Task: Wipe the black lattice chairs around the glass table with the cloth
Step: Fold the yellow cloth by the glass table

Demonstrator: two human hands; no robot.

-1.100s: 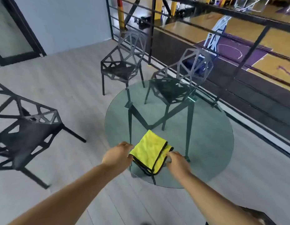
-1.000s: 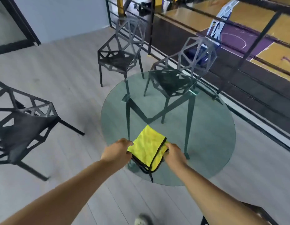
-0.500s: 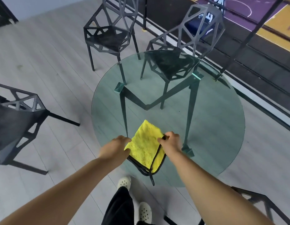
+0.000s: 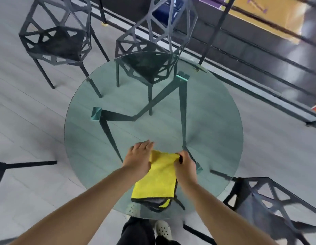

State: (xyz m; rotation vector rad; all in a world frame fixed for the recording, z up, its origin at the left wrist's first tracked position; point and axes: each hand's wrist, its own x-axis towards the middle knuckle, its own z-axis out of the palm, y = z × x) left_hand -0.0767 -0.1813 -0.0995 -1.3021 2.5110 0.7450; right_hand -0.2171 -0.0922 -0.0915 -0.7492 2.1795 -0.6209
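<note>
A folded yellow cloth (image 4: 158, 181) with dark edging lies on the near part of the round glass table (image 4: 215, 124). My left hand (image 4: 139, 156) lies flat over the cloth's far left corner, fingers extended. My right hand (image 4: 184, 163) pinches the cloth's far right corner. Black lattice chairs stand around the table: one at the far left (image 4: 56, 39), one at the far side (image 4: 153, 55), one at the near right (image 4: 270, 206).
Part of another black chair (image 4: 5, 167) shows at the left edge. A black railing (image 4: 259, 41) runs along the right, past the table. My legs and white shoes (image 4: 162, 228) are below the table's near edge. Grey plank floor surrounds the table.
The view has tilted down and closer to the table. My left hand slid forward over the cloth's far corner; my right hand stays pinching its right corner. The cloth looks spread longer.
</note>
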